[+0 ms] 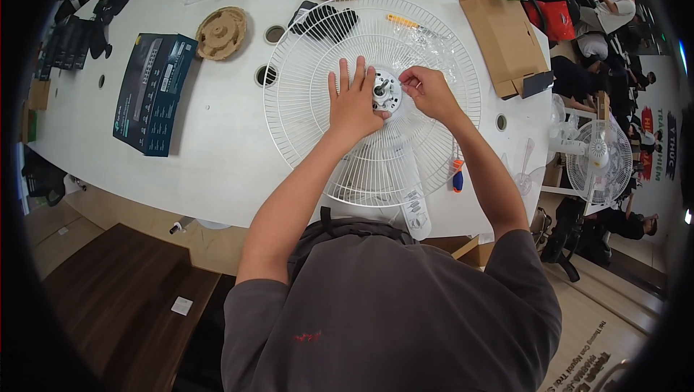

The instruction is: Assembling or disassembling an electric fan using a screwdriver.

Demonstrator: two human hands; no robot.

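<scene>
Touching fan grille with left hand, cardboard box alongside, contents hidden

1. Left of the wire grille, a hand could pass over bare white table — up to the dark box.
2. On its right, an open cardboard box and a screwdriver obstruct.
3. The left hand and right hand flank the hub — little room there.

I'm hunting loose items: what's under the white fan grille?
Through the white fan grille show a yellow tool, a dark fabric bundle, clear plastic and part of a screwdriver. Anything behind the left hand and right hand is hidden.
</scene>
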